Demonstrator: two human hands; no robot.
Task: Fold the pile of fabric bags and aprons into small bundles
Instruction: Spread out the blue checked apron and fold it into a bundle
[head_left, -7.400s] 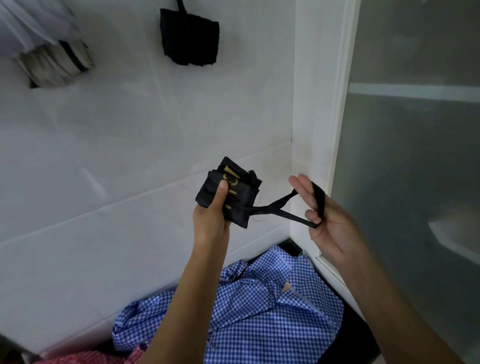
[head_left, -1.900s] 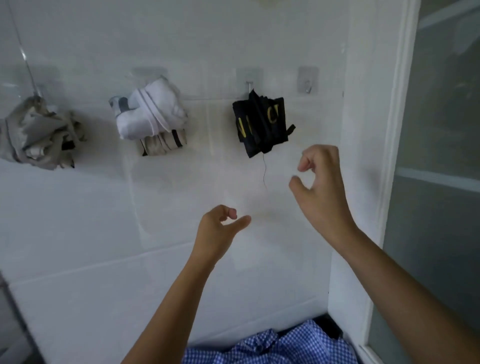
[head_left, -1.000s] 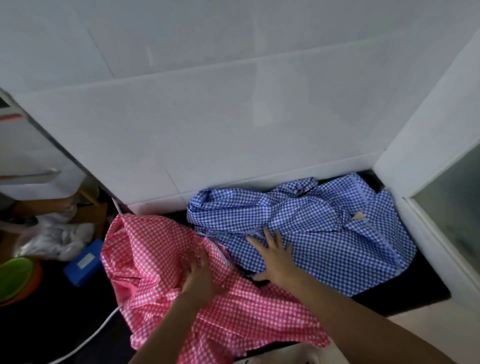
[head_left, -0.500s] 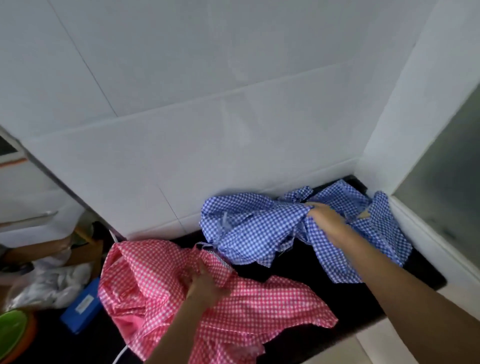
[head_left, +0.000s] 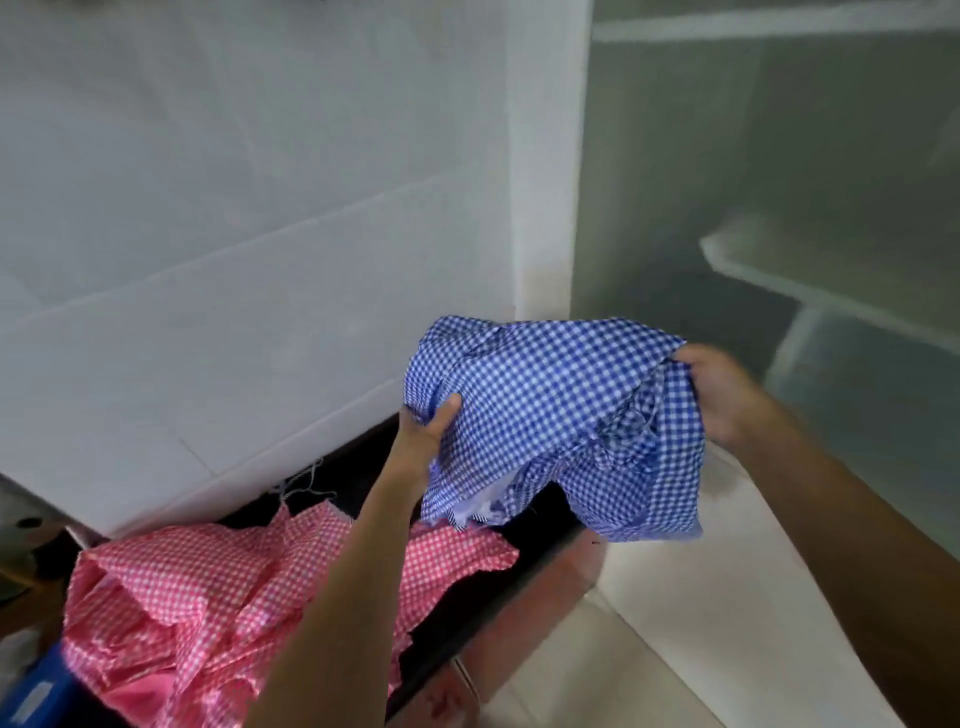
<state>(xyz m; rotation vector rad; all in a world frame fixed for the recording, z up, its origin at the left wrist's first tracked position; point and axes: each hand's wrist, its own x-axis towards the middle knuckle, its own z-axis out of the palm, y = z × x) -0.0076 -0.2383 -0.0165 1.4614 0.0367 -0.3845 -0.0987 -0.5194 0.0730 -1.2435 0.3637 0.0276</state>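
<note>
So the blue checked cloth is up in the air, off the table, held in front of the corner where the white wall ends. It looks like one of the aprons, but it's too bunched to say for sure.

The left hand pinches its left edge, thumb on the front and the other fingers hidden behind the cloth. The right hand has its fingers clamped on a gathered wad at the top right corner, so both hands are closed on the same piece.

What matters here: the cloth runs left to right between the two hands, with the loose bulk hanging below and crumpled in the middle. The right grip sits a bit higher than the left, so the top edge slopes. Neither hand is nearer to it, since both are already on it. My guess is it needs spreading along that line before any fold goes in, otherwise the bundle comes out lumpy.

The pink checked cloth lies loose and rumpled on the table, below and left of the blue one, untouched and not yet folded.

Containers: I can't see a basket or bin. There's a blue thing at the bottom left, but it's cropped too much to tell what it is.
</note>
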